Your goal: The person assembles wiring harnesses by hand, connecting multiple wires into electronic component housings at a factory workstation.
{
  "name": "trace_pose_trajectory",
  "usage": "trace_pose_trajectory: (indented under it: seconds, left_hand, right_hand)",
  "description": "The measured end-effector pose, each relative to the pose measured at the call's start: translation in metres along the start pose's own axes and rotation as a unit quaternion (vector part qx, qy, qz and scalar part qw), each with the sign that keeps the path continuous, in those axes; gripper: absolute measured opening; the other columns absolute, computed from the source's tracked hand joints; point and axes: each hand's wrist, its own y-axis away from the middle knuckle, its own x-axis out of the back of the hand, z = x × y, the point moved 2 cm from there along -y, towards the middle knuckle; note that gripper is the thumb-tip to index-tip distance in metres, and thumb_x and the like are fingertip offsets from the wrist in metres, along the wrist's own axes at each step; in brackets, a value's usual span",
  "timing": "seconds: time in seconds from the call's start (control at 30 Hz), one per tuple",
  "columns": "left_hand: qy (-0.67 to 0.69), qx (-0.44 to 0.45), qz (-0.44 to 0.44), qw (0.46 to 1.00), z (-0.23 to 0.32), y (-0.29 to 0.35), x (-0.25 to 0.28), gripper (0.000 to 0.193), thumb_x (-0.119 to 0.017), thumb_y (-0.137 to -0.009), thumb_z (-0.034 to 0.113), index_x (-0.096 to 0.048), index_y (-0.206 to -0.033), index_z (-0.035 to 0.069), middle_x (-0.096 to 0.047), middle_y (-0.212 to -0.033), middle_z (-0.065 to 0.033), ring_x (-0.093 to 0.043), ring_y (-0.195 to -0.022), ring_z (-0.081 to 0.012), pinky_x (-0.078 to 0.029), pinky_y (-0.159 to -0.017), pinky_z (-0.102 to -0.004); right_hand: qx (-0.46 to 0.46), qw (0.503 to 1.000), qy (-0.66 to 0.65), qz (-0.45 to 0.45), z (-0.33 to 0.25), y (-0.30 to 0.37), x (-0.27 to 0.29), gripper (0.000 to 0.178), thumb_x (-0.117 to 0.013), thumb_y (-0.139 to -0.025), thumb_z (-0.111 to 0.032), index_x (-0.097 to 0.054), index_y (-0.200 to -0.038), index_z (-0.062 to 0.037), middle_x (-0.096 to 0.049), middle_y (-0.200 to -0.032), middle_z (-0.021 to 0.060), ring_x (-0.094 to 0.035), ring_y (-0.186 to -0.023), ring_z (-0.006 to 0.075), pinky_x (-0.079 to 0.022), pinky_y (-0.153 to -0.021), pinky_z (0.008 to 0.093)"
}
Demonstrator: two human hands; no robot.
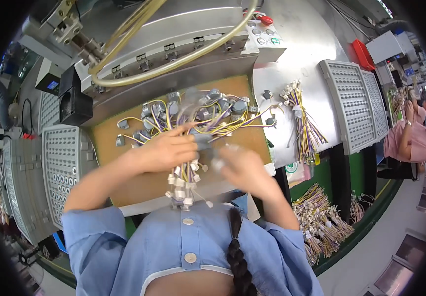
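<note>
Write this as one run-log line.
left hand: across wire harnesses, grip unclear | right hand: blurred beside them, grip unclear | brown mat: beneath | separate bundle: on metal surface

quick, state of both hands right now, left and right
Left hand: over a bundle of thin yellow and purple wires with white plastic connectors; grip unclear.
Right hand: motion-blurred; open or closed cannot be told.

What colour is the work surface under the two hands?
The work surface is brown, seen best in the head view.

Wires (242,124) obstructing — hose (174,65) overhead, perhaps room between
</note>
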Motion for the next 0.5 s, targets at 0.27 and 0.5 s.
trace_pose_trajectory:
  seconds: [0.27, 0.5]
  left_hand:
    - [0.462, 0.282, 0.581, 0.608, 0.027, 0.054, 0.018, 0.022, -0.049, -0.087, 0.022, -0.055, -0.098, 0.005, -0.054, -0.105, -0.0136, -0.05, -0.104, -0.0256, -0.036, -0.098, -0.0446]
    - [0.576, 0.143, 0.74, 0.318, 0.043, 0.08, 0.043, 0.025, -0.049, -0.088, 0.023, -0.052, -0.106, 0.005, -0.049, -0.12, -0.0143, -0.048, -0.112, -0.0288, -0.043, -0.093, -0.0419]
  right_hand:
    - [0.008, 0.991, -0.13, -0.026, -0.006, -0.06, 0.0, 0.019, -0.054, -0.081, -0.016, -0.052, -0.095, -0.0023, -0.056, -0.084, 0.02, -0.055, -0.079, 0.0375, -0.043, -0.066, 0.041]
    - [0.221, 0.961, -0.161, 0.037, -0.106, -0.095, 0.014, 0.024, -0.061, -0.078, -0.014, -0.057, -0.099, -0.0055, -0.061, -0.092, 0.0106, -0.06, -0.083, 0.0291, -0.049, -0.073, 0.0372]
